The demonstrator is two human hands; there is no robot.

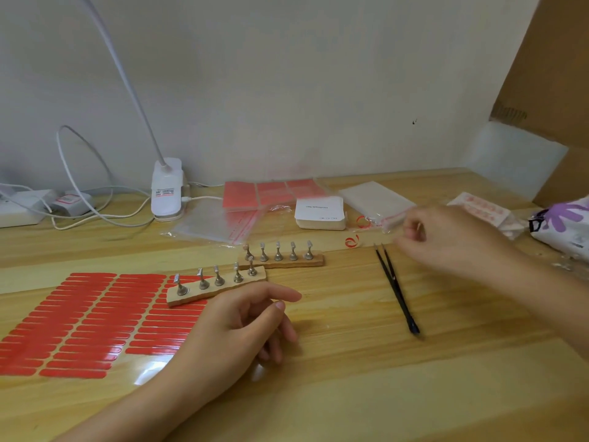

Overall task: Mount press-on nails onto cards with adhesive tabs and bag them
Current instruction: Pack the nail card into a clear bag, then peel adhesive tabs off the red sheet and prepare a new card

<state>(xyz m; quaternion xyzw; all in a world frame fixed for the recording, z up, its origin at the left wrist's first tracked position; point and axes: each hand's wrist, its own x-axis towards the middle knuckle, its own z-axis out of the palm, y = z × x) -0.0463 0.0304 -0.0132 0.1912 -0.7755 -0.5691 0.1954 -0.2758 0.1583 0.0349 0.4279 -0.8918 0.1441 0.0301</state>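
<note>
Two wooden strips (223, 287) (287, 261) stand mid-table, each carrying several metal stands topped with small nails. A large sheet of red adhesive tabs (86, 323) lies at the left. My left hand (242, 323) rests on the table just in front of the nearer strip, fingers loosely curled, holding nothing. My right hand (446, 237) reaches to the stack of clear bags (376, 199) and pinches the edge of one bag (393, 221) with a red seal strip. A stack of white cards (320, 212) sits left of the bags. Black tweezers (396, 287) lie between my hands.
A white clip lamp (167, 189) and cables (83, 173) stand at the back left beside a power strip (19, 208). More red tab sheets (271, 191) and a loose clear bag (213, 223) lie behind the strips. A cardboard box (548, 68) and printed packets (561, 224) crowd the right.
</note>
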